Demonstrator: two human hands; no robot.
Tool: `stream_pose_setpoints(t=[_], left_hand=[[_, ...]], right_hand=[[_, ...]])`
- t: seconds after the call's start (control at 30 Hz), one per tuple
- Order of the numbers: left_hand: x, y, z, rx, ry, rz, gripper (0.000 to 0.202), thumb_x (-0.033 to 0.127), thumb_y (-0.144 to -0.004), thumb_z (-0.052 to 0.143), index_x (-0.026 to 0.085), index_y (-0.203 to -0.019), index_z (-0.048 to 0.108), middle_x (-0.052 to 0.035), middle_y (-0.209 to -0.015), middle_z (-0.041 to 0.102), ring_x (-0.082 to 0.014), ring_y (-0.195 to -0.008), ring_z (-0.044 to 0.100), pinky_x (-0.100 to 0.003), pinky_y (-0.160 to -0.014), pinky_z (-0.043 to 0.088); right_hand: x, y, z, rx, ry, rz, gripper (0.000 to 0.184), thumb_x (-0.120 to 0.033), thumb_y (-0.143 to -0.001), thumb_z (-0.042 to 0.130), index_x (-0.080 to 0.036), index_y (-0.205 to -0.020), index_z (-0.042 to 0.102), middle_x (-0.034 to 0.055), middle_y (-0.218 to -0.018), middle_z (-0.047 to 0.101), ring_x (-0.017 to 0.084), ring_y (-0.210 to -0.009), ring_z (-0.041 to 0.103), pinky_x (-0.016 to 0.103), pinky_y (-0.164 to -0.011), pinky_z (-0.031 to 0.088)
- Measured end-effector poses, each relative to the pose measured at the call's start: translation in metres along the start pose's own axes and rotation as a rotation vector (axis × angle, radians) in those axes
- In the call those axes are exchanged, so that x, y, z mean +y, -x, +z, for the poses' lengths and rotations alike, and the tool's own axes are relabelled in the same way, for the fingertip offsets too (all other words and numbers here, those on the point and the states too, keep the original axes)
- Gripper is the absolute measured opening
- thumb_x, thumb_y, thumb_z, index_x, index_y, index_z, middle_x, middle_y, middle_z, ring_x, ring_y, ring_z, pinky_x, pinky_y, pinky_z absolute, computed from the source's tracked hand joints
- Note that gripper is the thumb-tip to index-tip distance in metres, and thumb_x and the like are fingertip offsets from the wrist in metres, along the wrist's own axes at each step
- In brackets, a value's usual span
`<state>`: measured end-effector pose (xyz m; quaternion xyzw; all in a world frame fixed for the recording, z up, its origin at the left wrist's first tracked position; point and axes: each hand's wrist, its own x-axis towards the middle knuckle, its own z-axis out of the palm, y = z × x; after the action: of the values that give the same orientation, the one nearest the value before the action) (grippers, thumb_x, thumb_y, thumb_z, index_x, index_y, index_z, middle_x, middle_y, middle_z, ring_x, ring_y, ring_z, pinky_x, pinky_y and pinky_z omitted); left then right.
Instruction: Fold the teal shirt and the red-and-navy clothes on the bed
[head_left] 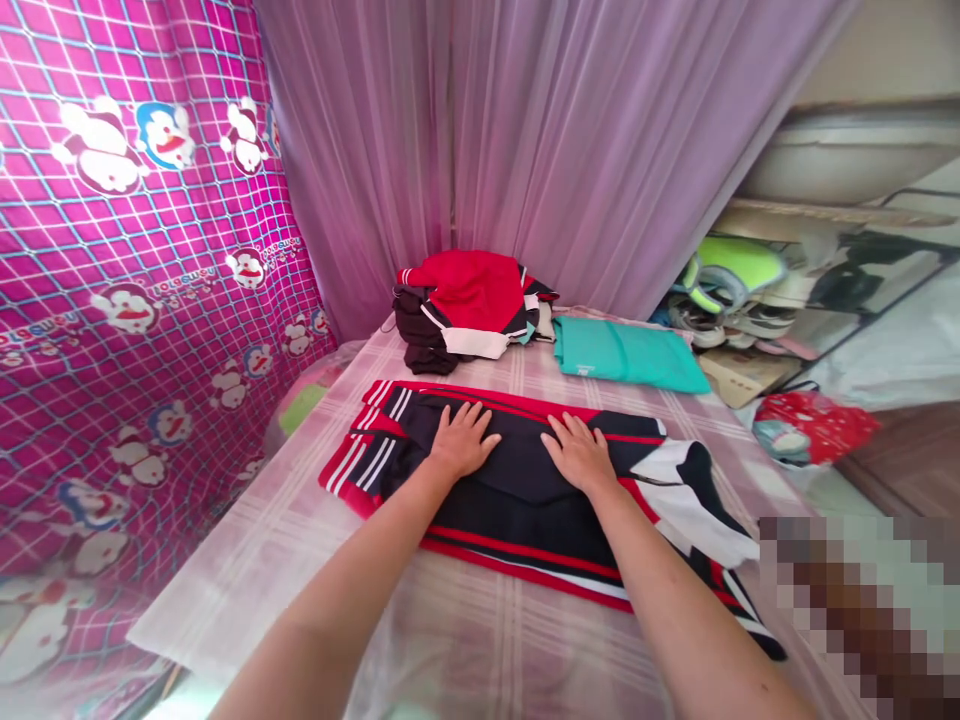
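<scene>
A dark navy garment with red and white stripes point(525, 505) lies spread across a pale checked bed sheet point(247, 560). My left hand point(463, 440) rests flat on it, palm down, fingers stretched out. My right hand point(579, 452) presses flat on the same garment a little to the right, fingers also spread. Neither hand grips anything.
A heap of red, black and white clothes point(469, 305) sits at the far end, with a folded teal garment point(626, 352) beside it. A pink cartoon-print cloth point(127, 300) hangs on the left, a mauve curtain point(540, 140) behind. Shoes on a rack point(739, 290) and a red bag point(814, 425) lie to the right.
</scene>
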<state>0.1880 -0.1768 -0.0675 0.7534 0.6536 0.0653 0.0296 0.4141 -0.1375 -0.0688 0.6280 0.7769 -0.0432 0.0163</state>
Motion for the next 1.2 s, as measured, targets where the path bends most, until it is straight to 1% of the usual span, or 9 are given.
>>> stream_pose_setpoints(t=[0.13, 0.27, 0.4, 0.5, 0.63, 0.73, 0.87, 1.0, 1.2], left_hand=[[-0.025, 0.007, -0.008, -0.002, -0.048, 0.056, 0.058, 0.054, -0.099, 0.028, 0.027, -0.148, 0.044, -0.0056, -0.158, 0.040, -0.0261, -0.146, 0.033, -0.053, -0.120, 0.023], [-0.048, 0.024, -0.030, 0.044, -0.086, 0.066, 0.053, 0.046, -0.098, 0.038, 0.025, -0.145, 0.049, -0.0074, -0.152, 0.048, -0.0270, -0.142, 0.040, -0.050, -0.121, 0.023], [-0.098, 0.049, -0.065, 0.082, 0.019, -0.047, 0.048, 0.042, -0.095, 0.041, 0.023, -0.136, 0.058, -0.0078, -0.136, 0.063, -0.0244, -0.126, 0.056, -0.039, -0.111, 0.037], [-0.149, 0.068, -0.086, -0.069, 0.123, -0.238, 0.047, 0.052, -0.091, 0.043, 0.024, -0.119, 0.068, -0.0049, -0.117, 0.073, -0.0241, -0.106, 0.065, -0.033, -0.095, 0.047], [-0.194, 0.088, -0.096, -0.367, 0.272, -0.247, 0.054, 0.069, -0.080, 0.047, 0.024, -0.094, 0.073, -0.0018, -0.093, 0.075, -0.0215, -0.089, 0.066, -0.028, -0.080, 0.048], [-0.200, 0.096, -0.095, -0.414, 0.342, -0.260, 0.056, 0.074, -0.072, 0.052, 0.024, -0.086, 0.072, 0.0010, -0.085, 0.073, -0.0197, -0.084, 0.064, -0.025, -0.073, 0.047], [-0.195, 0.096, -0.090, -0.255, 0.291, -0.302, 0.053, 0.069, -0.076, 0.049, 0.021, -0.083, 0.069, 0.0000, -0.078, 0.070, -0.0184, -0.078, 0.062, -0.026, -0.068, 0.045], [-0.192, 0.093, -0.079, -0.230, 0.204, -0.343, 0.047, 0.061, -0.077, 0.046, 0.019, -0.076, 0.066, -0.0033, -0.076, 0.068, -0.0193, -0.074, 0.061, -0.029, -0.067, 0.044], [-0.198, 0.099, -0.072, -0.223, 0.281, -0.414, 0.045, 0.059, -0.071, 0.055, 0.019, -0.090, 0.067, -0.0032, -0.084, 0.071, -0.0200, -0.082, 0.063, -0.027, -0.070, 0.046]], right_hand=[[0.002, -0.001, 0.003, 0.015, 0.003, -0.008, 0.060, -0.049, -0.102, 0.020, -0.025, -0.155, 0.034, 0.0080, -0.163, 0.028, 0.024, -0.149, 0.024, 0.051, -0.120, 0.019], [0.002, -0.001, 0.004, 0.024, -0.004, -0.010, 0.060, -0.050, -0.101, 0.020, -0.025, -0.154, 0.035, 0.0085, -0.162, 0.030, 0.025, -0.149, 0.025, 0.052, -0.119, 0.020], [0.002, -0.002, 0.006, 0.044, -0.005, -0.015, 0.060, -0.050, -0.101, 0.020, -0.025, -0.154, 0.036, 0.0090, -0.161, 0.031, 0.025, -0.148, 0.026, 0.053, -0.118, 0.021], [0.003, -0.003, 0.008, 0.049, -0.008, -0.011, 0.060, -0.050, -0.101, 0.021, -0.025, -0.153, 0.037, 0.0088, -0.161, 0.032, 0.025, -0.148, 0.027, 0.052, -0.118, 0.021], [0.005, -0.004, 0.010, 0.060, -0.002, -0.020, 0.060, -0.051, -0.101, 0.020, -0.025, -0.153, 0.037, 0.0095, -0.160, 0.033, 0.025, -0.147, 0.028, 0.053, -0.118, 0.021], [0.004, -0.003, 0.009, 0.054, 0.003, -0.024, 0.060, -0.051, -0.101, 0.020, -0.024, -0.153, 0.037, 0.0102, -0.160, 0.033, 0.025, -0.147, 0.027, 0.052, -0.117, 0.022], [0.002, -0.001, 0.006, 0.046, 0.006, -0.011, 0.060, -0.049, -0.102, 0.021, -0.023, -0.153, 0.037, 0.0099, -0.160, 0.033, 0.025, -0.147, 0.028, 0.052, -0.118, 0.022], [0.002, -0.001, 0.005, 0.056, 0.013, -0.013, 0.060, -0.049, -0.101, 0.021, -0.023, -0.152, 0.039, 0.0100, -0.160, 0.035, 0.025, -0.146, 0.029, 0.052, -0.117, 0.023], [0.005, -0.002, 0.009, 0.077, 0.006, -0.026, 0.059, -0.049, -0.101, 0.021, -0.023, -0.152, 0.040, 0.0101, -0.159, 0.035, 0.025, -0.146, 0.029, 0.053, -0.117, 0.023]])
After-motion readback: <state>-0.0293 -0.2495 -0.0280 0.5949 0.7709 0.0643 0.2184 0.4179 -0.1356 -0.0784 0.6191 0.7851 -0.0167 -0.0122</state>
